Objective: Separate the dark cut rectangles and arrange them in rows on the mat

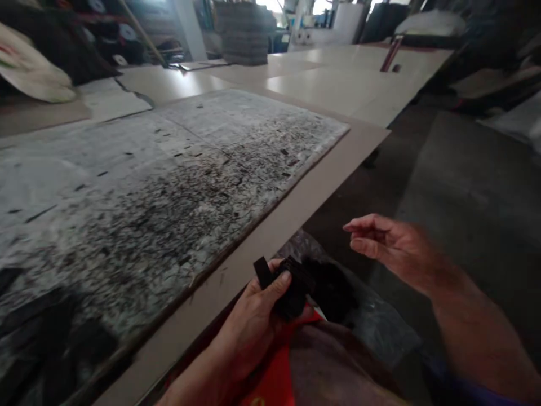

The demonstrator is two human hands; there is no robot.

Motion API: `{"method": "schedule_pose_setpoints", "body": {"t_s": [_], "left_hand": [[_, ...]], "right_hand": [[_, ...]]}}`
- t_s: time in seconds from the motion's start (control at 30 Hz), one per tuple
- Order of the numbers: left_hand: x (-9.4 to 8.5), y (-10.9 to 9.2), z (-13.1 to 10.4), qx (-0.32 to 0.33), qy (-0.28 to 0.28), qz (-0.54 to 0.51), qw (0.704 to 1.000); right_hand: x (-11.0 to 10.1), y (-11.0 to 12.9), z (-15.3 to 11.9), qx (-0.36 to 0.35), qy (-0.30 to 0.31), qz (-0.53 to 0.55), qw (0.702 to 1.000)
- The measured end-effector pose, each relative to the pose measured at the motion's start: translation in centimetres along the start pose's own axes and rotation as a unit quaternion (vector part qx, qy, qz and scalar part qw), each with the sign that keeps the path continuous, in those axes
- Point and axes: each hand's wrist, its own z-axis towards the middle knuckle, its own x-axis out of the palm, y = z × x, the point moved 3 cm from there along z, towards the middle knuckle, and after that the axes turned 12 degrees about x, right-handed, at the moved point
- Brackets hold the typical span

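Note:
My left hand [257, 316] is closed around several black flat strips [296, 282], held low in front of my body beside the table edge. One strip sticks up past the index finger, and the thumb presses on the others. My right hand [380, 242] is off to the right in mid-air, fingers bent and slightly parted from the thumb, with nothing visible between them. Below and between the hands lies a clear plastic bag [372, 321] with dark material [333, 287] in it. What the dark material is made of, I cannot make out.
A scuffed pale board [236, 113] covered with thin black scraps lies on the large table [291, 197]. Dark blocks [46, 332] are heaped at its near left corner. A stack of grey sheets [240, 34] stands at the far side. Grey floor [460, 186] runs along the right.

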Motion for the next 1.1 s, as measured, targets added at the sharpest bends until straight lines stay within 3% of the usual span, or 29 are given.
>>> {"method": "schedule_pose_setpoints", "body": {"t_s": [0.1,0.23,0.43,0.57,0.73,0.87,1.0,1.1], "left_hand": [[1.6,2.4,2.5,-0.052,0.041,0.037,0.997],[4.2,6.0,5.2,-0.092,0.083,0.093,0.988],[8.2,10.5,7.8,-0.133,0.162,0.171,0.963],[9.1,11.5,8.6,-0.121,0.193,0.213,0.950],[7.8,10.5,9.4,-0.078,0.181,0.247,0.949],[6.0,8.5,9.5,-0.014,0.162,0.227,0.960],[4.5,3.9,7.3,0.055,0.175,0.196,0.963],[2.2,-1.0,2.6,0.103,0.193,0.207,0.954]], "right_hand": [[-3.0,-3.1,-1.5,0.060,-0.067,0.021,0.996],[-5.2,-5.6,-3.2,0.097,-0.133,0.034,0.986],[-7.9,-7.4,-4.8,0.104,-0.189,0.101,0.971],[-8.7,-8.1,-5.6,0.111,-0.203,0.116,0.966],[-8.1,-8.8,-5.7,0.126,-0.184,0.110,0.969],[-7.0,-8.6,-4.0,0.123,-0.152,0.085,0.977],[-4.8,-6.5,-1.6,0.094,-0.086,0.049,0.991],[-2.1,-3.9,0.2,0.049,-0.021,0.011,0.999]]}}
